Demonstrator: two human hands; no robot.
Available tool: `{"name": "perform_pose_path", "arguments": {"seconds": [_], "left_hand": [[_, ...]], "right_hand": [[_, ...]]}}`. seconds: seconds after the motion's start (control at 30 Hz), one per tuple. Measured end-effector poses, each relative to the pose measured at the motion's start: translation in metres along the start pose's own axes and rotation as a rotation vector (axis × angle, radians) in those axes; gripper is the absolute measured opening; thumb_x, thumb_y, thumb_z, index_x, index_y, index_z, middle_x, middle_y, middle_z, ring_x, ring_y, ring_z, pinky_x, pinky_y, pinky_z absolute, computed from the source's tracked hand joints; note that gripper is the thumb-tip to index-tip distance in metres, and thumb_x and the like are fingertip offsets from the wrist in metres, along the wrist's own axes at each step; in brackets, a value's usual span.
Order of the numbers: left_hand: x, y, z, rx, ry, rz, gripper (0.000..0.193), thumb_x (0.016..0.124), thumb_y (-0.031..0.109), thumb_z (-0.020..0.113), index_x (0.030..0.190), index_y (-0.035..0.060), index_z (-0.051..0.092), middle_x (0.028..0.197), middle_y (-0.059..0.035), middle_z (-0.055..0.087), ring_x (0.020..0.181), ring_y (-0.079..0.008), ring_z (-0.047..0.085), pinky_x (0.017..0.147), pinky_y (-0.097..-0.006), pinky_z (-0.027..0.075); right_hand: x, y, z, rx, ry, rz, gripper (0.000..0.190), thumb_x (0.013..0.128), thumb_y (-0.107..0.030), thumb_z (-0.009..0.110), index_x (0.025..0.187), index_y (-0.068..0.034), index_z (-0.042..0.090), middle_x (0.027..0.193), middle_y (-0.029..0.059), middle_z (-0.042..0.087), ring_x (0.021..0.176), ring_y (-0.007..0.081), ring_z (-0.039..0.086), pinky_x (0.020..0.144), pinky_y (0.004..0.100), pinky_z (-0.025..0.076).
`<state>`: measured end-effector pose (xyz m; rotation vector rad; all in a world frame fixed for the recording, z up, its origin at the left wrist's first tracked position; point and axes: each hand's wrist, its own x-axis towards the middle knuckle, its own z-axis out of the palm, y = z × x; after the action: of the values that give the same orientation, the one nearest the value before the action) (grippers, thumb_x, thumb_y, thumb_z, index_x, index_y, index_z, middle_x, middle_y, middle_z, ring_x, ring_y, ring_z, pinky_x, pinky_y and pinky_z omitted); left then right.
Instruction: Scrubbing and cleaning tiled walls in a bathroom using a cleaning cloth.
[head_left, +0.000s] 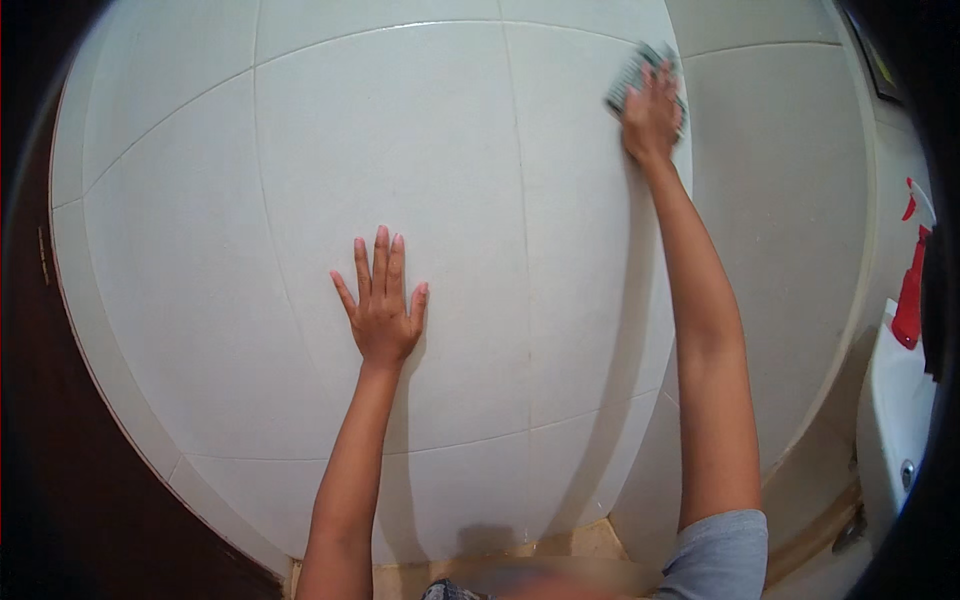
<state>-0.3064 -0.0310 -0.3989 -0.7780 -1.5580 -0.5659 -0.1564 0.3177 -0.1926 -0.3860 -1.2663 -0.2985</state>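
Observation:
My left hand rests with its fingers spread against the white tiled wall, near the middle of the view, with nothing in it. Up at the right, my right hand presses a folded grey-green checked cloth against the same wall, close to the corner with the adjoining wall. The cloth and that hand are blurred. Part of the cloth is hidden under the palm and fingers.
At the right a white ceramic sink carries a red spray bottle. The adjoining tiled wall meets the white one at the corner. A dark brown door or frame borders the left. Below lies a tan floor.

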Motion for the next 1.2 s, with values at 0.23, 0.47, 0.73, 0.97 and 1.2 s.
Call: {"name": "perform_pose_path", "arguments": {"seconds": [0.23,0.47,0.73,0.97,1.2], "left_hand": [[0.003,0.002,-0.003,-0.022,-0.021,0.005,0.054,0.091,0.037,0.043,0.140,0.0154,0.034,0.149,-0.0017,0.026,0.140,-0.0258,0.015,0.110,-0.0551,0.000],[-0.006,-0.019,0.000,-0.237,0.203,0.061,0.063,0.091,0.049,0.036,0.141,0.0098,0.032,0.149,-0.0078,0.025,0.141,-0.0302,0.008,0.108,-0.0537,-0.008],[-0.004,0.000,-0.005,0.047,-0.009,0.236,0.066,0.086,0.052,0.045,0.141,0.0158,0.034,0.148,-0.0002,0.030,0.140,-0.0246,0.017,0.110,-0.0520,-0.004],[0.001,-0.007,-0.005,0.118,-0.048,0.191,0.066,0.084,0.050,0.050,0.141,0.0201,0.034,0.148,0.0033,0.029,0.139,-0.0204,0.019,0.111,-0.0515,0.000],[-0.002,-0.002,0.001,0.084,-0.058,0.209,0.056,0.090,0.043,0.043,0.141,0.0213,0.034,0.148,0.0028,0.028,0.139,-0.0206,0.019,0.111,-0.0519,0.002]], "right_hand": [[-0.116,-0.023,-0.038,0.115,-0.066,0.071,0.058,0.089,-0.031,0.043,0.142,-0.012,0.029,0.152,0.0109,0.015,0.141,0.0293,0.009,0.109,0.0521,0.005],[-0.166,-0.203,-0.057,0.496,-0.250,-0.680,0.066,0.081,-0.054,0.052,0.139,-0.027,0.036,0.140,0.0079,0.040,0.135,0.0241,0.029,0.111,0.0488,0.010],[-0.048,-0.069,-0.022,0.254,-0.084,-0.177,0.074,0.080,-0.051,0.052,0.142,-0.019,0.029,0.146,0.0101,0.031,0.136,0.0335,0.023,0.108,0.0553,0.013],[-0.162,0.000,-0.060,0.167,-0.150,0.190,0.067,0.086,-0.048,0.049,0.143,-0.020,0.028,0.151,0.0162,0.013,0.134,0.0456,0.016,0.107,0.0563,0.007],[-0.306,-0.145,-0.101,0.159,-0.351,0.024,0.075,0.078,-0.046,0.054,0.144,-0.021,0.028,0.151,0.0117,0.019,0.127,0.0446,0.030,0.104,0.0576,0.016]]}}
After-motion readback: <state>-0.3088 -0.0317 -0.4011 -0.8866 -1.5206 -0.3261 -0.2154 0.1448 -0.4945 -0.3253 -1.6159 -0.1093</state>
